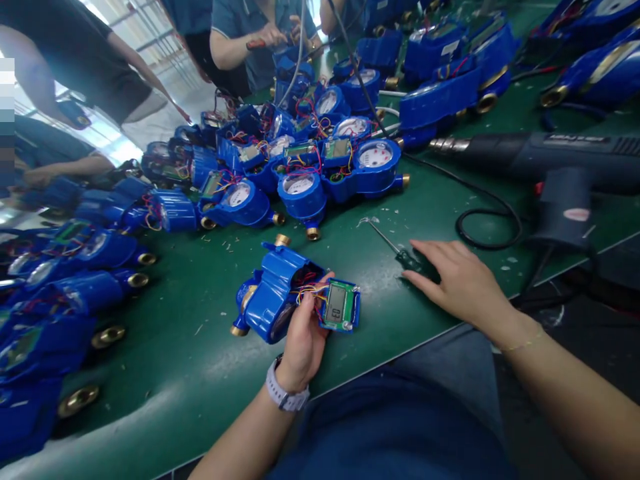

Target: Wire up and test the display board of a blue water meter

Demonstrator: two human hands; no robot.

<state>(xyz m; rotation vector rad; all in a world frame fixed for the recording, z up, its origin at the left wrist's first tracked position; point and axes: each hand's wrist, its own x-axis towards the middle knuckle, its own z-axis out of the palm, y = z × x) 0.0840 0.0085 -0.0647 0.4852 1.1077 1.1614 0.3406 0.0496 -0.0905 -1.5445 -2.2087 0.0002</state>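
My left hand (303, 340) is closed on a small green circuit board (354, 303) in a blue holder, its LCD facing up. Thin coloured wires (313, 291) run from the board into the open blue housing of a water meter (273, 287), which lies on the table just left of this hand. My right hand (457, 273) is low over the table, thumb and fingers apart on either side of the dark green handle of a screwdriver (403, 257). The screwdriver's thin shaft points away to the upper left. Whether the fingers touch the handle is hard to tell.
Many blue water meters (300, 190) with brass ends crowd the back and left of the green table (170, 380). A heat gun (550, 160) lies at the right, its black cable (463, 223) looped nearby. Other people (250, 47) work across the table.
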